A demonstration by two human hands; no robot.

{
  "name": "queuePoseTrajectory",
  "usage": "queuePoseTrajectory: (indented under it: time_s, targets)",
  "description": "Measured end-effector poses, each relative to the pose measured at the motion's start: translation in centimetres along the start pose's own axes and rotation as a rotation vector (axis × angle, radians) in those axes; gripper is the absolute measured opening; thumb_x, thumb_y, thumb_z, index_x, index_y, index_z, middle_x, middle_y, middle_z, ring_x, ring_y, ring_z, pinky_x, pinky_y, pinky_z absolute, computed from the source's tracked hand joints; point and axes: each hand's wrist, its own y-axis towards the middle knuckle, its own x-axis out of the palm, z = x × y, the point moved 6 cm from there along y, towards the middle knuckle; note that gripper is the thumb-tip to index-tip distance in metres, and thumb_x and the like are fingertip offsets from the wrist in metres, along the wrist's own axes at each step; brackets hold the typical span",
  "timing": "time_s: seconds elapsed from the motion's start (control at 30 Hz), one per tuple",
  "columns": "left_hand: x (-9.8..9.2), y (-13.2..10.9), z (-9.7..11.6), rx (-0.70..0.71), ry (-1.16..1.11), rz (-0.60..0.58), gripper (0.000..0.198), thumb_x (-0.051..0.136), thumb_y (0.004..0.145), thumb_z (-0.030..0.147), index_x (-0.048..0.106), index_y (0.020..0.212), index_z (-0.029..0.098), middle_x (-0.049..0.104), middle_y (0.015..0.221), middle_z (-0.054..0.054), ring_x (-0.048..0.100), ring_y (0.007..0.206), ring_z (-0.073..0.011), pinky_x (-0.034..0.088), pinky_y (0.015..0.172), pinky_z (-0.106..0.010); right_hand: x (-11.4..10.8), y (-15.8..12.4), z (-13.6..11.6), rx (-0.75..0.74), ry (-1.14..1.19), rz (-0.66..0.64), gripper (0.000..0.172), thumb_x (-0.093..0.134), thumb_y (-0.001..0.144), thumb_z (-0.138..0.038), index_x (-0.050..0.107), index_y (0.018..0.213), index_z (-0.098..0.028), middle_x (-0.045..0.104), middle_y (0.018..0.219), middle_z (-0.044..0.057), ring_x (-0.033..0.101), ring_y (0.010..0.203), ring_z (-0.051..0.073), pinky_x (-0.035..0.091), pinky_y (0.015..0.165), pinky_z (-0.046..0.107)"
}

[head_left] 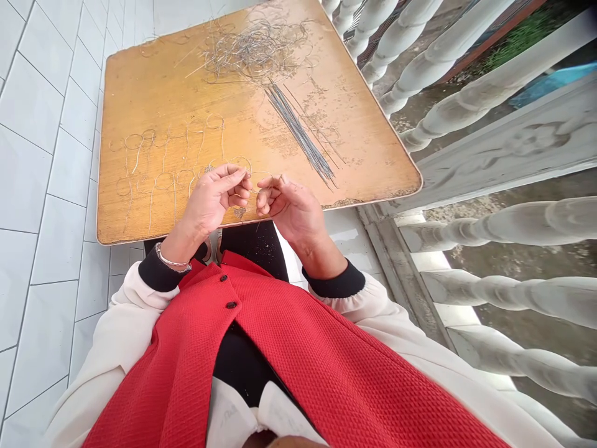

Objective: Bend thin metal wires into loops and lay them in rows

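Both hands are close together over the near edge of the wooden table. My left hand (220,191) pinches a thin wire (250,164) between thumb and fingertips, and part of the wire curves in a loop above them. Facing it, my right hand (293,208) has its fingers curled and closed at the wire's other side; the exact grip is hard to make out. Beside and beyond my left hand lie two rows of wires bent into rings with straight tails (164,180). Right of the hands is a bundle of straight wires (301,134).
A tangled heap of wire (254,50) lies at the far side of the table (373,168). White balusters (429,56) stand close along the right, and a white tiled wall (32,155) runs on the left. My red vest (289,330) is just below the table edge.
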Motion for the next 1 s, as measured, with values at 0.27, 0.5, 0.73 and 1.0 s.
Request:
queuePoseTrajectory:
  time_s: [0.27, 0.5, 0.73, 1.0]
  targets:
    - [0.1, -0.2, 0.2, -0.002, 0.022, 0.001, 0.026, 0.074, 0.091, 0.030, 0.059, 0.075, 0.016, 0.065, 0.069, 0.005, 0.059, 0.054, -0.0020, 0.049, 0.057, -0.015, 0.3, -0.1, -0.7, -0.058, -0.045, 0.041, 0.044, 0.074, 0.086, -0.058, 0.062, 0.067, -0.020, 0.063, 0.063, -0.001, 0.058, 0.054, 0.010, 0.047, 0.054, 0.024]
    - [0.5, -0.2, 0.0, 0.010, 0.010, -0.008, 0.027, 0.073, 0.092, 0.025, 0.058, 0.072, 0.015, 0.064, 0.064, 0.006, 0.059, 0.051, -0.0020, 0.047, 0.053, -0.014, 0.2, 0.2, -0.3, 0.006, -0.011, 0.031, 0.044, 0.072, 0.088, -0.052, 0.058, 0.063, -0.019, 0.061, 0.059, -0.001, 0.056, 0.052, 0.009, 0.048, 0.053, 0.024]
    - [0.7, 0.0, 0.2, 0.026, 0.030, -0.004, 0.027, 0.073, 0.092, 0.023, 0.057, 0.072, 0.015, 0.063, 0.064, 0.007, 0.059, 0.050, -0.0012, 0.047, 0.051, -0.013, -0.3, 0.4, 0.3, 0.014, -0.012, 0.052, 0.043, 0.071, 0.085, -0.060, 0.062, 0.071, -0.021, 0.064, 0.062, -0.001, 0.059, 0.054, 0.011, 0.052, 0.056, 0.024]
    - [0.1, 0.4, -0.1, 0.046, 0.023, 0.021, 0.024, 0.076, 0.089, 0.029, 0.060, 0.078, 0.015, 0.066, 0.068, 0.006, 0.060, 0.053, -0.0013, 0.048, 0.053, -0.012, -1.2, -1.0, -0.4, -0.185, -0.202, 0.161, 0.037, 0.077, 0.079, -0.058, 0.076, 0.092, -0.024, 0.073, 0.078, 0.001, 0.067, 0.072, 0.015, 0.056, 0.072, 0.030]
